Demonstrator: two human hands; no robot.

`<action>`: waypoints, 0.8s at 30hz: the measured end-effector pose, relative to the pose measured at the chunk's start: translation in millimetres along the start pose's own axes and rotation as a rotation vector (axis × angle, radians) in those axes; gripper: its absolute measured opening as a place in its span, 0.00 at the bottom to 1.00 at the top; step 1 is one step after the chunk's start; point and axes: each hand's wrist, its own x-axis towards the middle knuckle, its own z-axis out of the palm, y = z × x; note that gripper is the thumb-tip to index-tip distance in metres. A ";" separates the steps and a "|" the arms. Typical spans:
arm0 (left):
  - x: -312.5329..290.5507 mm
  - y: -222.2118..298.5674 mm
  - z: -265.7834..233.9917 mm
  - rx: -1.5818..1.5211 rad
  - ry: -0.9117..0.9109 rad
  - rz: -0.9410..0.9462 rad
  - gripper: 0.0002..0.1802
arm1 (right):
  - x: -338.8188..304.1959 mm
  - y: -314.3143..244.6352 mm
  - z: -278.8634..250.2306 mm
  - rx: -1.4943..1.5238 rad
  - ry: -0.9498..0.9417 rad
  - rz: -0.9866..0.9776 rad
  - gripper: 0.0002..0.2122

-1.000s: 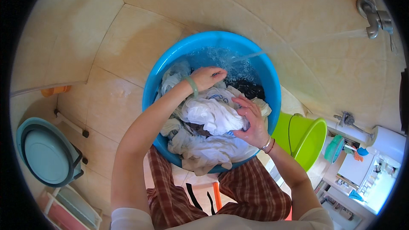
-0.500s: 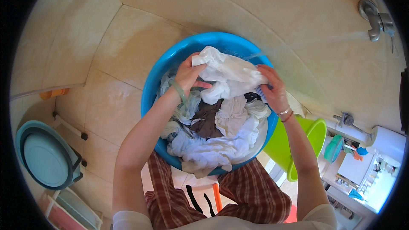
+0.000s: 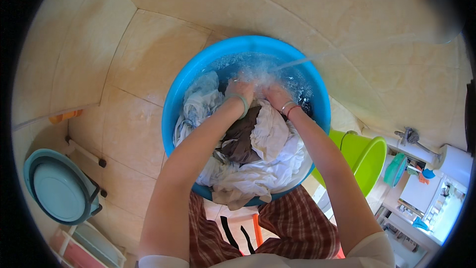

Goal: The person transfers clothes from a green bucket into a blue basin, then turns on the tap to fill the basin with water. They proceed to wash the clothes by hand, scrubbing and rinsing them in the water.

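L hand [image 3: 240, 89] & R hand [image 3: 277, 95] in splashy water [image 3: 260, 66], can't tell if gripping, brown cloth [image 3: 243, 141] nr L hand, blue tub [image 3: 253, 43] around both.

Hands [image 3: 241, 89] [image 3: 276, 95] partly hidden (churning water [image 3: 255, 73])

Home washroom, apparently; beige floor tiles [image 3: 131, 114], blue tub [image 3: 169, 104] of laundry [image 3: 271, 136], lime-green bucket [image 3: 369, 164], stacked basins [image 3: 58, 196]

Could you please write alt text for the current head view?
A person's left hand and right hand are in splashing water inside a blue tub of white and brown laundry. A lime-green bucket is on the right.
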 end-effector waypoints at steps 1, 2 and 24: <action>17.2 -4.1 11.1 -0.170 0.017 -0.116 0.23 | 12.9 16.9 11.1 -0.234 -0.107 -0.030 0.19; 28.8 -6.8 20.2 -0.340 0.030 -0.236 0.23 | 20.4 28.3 19.2 -0.465 -0.219 -0.055 0.19; -29.3 25.7 -7.0 -1.445 -0.425 0.061 0.36 | -106.6 -155.3 -72.9 -0.014 0.517 -0.441 0.20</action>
